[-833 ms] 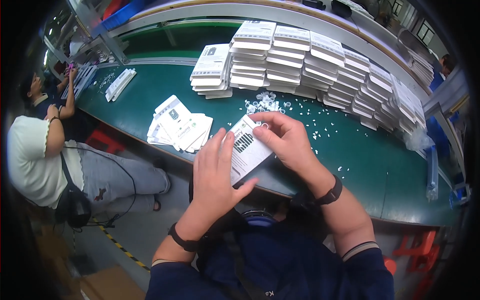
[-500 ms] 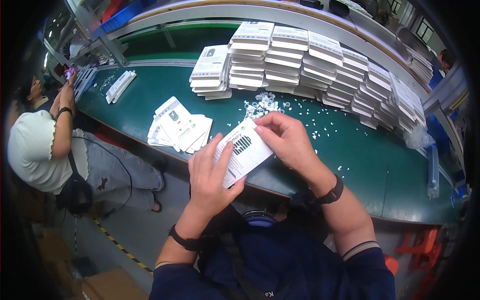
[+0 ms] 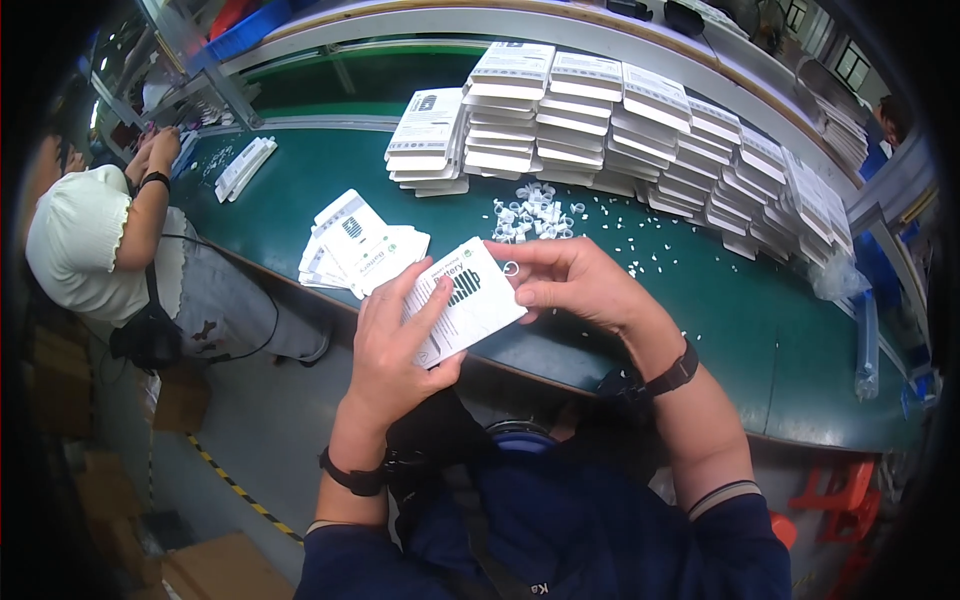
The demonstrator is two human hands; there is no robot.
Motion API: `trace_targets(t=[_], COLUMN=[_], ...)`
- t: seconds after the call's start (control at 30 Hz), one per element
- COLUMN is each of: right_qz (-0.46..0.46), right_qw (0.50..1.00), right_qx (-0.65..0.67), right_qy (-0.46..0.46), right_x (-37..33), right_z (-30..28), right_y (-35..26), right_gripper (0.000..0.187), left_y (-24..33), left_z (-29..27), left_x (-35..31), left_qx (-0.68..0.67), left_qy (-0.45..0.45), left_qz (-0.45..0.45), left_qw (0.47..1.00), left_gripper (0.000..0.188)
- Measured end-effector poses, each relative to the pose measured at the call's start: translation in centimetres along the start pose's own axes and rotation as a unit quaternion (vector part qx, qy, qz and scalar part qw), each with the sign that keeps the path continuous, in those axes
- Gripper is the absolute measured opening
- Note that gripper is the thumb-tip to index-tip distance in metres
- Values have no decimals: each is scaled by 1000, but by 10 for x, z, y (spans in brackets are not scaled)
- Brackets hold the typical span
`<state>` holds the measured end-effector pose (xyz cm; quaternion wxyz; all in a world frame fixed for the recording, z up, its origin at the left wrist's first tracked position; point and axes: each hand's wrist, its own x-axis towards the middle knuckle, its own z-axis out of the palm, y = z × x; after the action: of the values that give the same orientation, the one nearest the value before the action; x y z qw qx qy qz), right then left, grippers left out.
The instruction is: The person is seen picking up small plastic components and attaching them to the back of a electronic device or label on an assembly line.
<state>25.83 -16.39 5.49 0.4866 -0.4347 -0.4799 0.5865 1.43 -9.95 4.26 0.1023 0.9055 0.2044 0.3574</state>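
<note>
A flat white printed box [image 3: 465,310] with a dark green pattern is held tilted above the table's front edge by my left hand [image 3: 385,345], its thumb beneath and fingers across the printed face. At the box's upper right edge, my right hand [image 3: 575,285] is closed in a pinch, thumb against index finger. A small curled white ring-shaped strip [image 3: 511,268] shows at those fingertips. Just beyond lies a pile of similar curled white strips [image 3: 535,212], with small white scraps [image 3: 655,240] scattered to its right.
Several flat white boxes [image 3: 355,245] lie loosely heaped left of my hands on the green table [image 3: 720,330]. Long stacks of white boxes [image 3: 570,110] line the back. A co-worker [image 3: 90,220] stands at the left. Red stools [image 3: 840,490] are at the lower right.
My left hand and the box have moved slightly left. My right fingers have come off the box corner, and the small white ring now shows at them. The co-worker's arms have shifted.
</note>
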Motion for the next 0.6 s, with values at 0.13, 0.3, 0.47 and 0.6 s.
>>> trace_targets(t=[0.13, 0.3, 0.47, 0.6], right_qz=[-7, 54, -84, -69], right_qw=[1000, 984, 986, 986], right_qx=[-6, -165, -43, -72], right_qy=[-11, 33, 135, 136], right_x=[6, 9, 8, 6], right_z=[6, 22, 15, 10], right_y=[11, 18, 13, 7], right_gripper=[46, 48, 42, 29], left_y=[-2, -6, -41, -81], left_z=[-1, -2, -10, -8], left_x=[-3, 1, 37, 103], left_qx=[21, 71, 74, 113], left_qy=[-14, -48, 65, 65], left_qz=[-6, -26, -148, -207], left_qw=[1000, 996, 984, 970], left_gripper=[72, 69, 62, 61])
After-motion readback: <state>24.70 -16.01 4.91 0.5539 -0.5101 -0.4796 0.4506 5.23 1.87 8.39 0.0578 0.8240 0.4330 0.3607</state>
